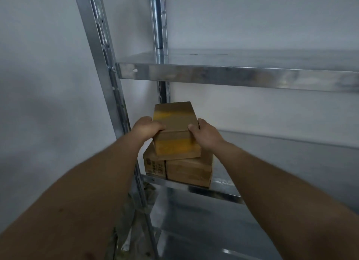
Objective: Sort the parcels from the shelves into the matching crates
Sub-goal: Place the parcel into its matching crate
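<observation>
Both hands on the top parcel (175, 131) — at the metal shelf (223, 193).

Left hand (146, 128) and right hand (204, 134) clamp its sides; it sits tilted on two more cardboard boxes (189, 171) — near the shelf's left post (108, 69).

— Where is the camera?
— On the person's head; it is the single view. It faces forward and slightly down, with the left arm (93, 182) and right arm (272, 182) reaching in from the bottom corners.
— How close?
— Near a metal rack (161, 26), at arm's reach. It sits above the upper shelf (233, 77), whose top face shows; the lower shelf (223, 196) lies under the middle.
— What's centred?
— The left hand (147, 129) and right hand (206, 135), gripping a cardboard box (175, 143).
— Square on?
— No, angled from the rack's left end; the front post (101, 65) slants across the wide-angle picture.
</observation>
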